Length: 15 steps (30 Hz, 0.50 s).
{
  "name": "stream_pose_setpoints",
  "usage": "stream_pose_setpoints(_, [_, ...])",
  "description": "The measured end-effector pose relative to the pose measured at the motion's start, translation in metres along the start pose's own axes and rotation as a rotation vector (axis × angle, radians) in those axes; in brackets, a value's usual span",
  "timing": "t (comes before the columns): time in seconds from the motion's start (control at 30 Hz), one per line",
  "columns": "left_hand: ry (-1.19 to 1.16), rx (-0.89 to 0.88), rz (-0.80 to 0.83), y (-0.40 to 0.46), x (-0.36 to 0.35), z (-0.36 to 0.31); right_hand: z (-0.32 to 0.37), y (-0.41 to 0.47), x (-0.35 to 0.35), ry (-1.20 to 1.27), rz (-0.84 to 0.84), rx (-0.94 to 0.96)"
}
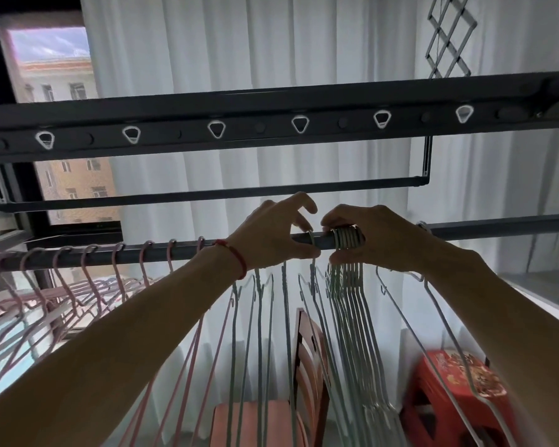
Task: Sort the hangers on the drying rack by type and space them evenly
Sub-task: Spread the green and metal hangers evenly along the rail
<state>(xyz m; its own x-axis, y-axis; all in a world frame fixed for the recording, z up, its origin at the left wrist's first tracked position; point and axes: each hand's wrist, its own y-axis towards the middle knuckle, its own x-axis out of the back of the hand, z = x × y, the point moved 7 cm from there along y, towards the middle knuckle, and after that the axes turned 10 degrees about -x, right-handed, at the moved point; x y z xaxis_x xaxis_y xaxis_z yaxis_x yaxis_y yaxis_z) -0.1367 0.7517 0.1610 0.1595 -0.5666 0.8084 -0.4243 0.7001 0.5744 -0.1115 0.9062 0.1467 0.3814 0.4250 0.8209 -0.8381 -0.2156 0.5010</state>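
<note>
Pink hangers (88, 275) hang spaced along the rail (188, 251) at its left end. Right of them, the left hand (271, 235) pinches one white hanger's hook (311, 237), likely separating it from the bunched white hangers (346, 240) the right hand (373, 238) clamps. Rightward, the rail runs mostly bare.

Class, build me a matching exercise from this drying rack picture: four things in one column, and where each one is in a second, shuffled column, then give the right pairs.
Things
1. pink hangers
2. bunched pale hangers
3. red stool
4. red wrist string

Places
A. on the left wrist
B. spaced out along the left part of the rail
C. on the floor, lower right
D. packed together under the right hand

Pairs: 1-B, 2-D, 3-C, 4-A

The left hand pinches one pale hanger's hook just left of the bunch.
</note>
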Motion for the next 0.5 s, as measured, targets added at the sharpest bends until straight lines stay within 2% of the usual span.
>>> stream_pose_setpoints(0.27, [0.020, -0.012, 0.022, 0.003, -0.005, 0.003, -0.005, 0.000, 0.000, -0.099, -0.027, 0.061])
stream_pose_setpoints(0.5, [-0.005, -0.099, 0.005, 0.013, -0.012, -0.010, -0.002, 0.001, 0.001, -0.008, -0.033, 0.034])
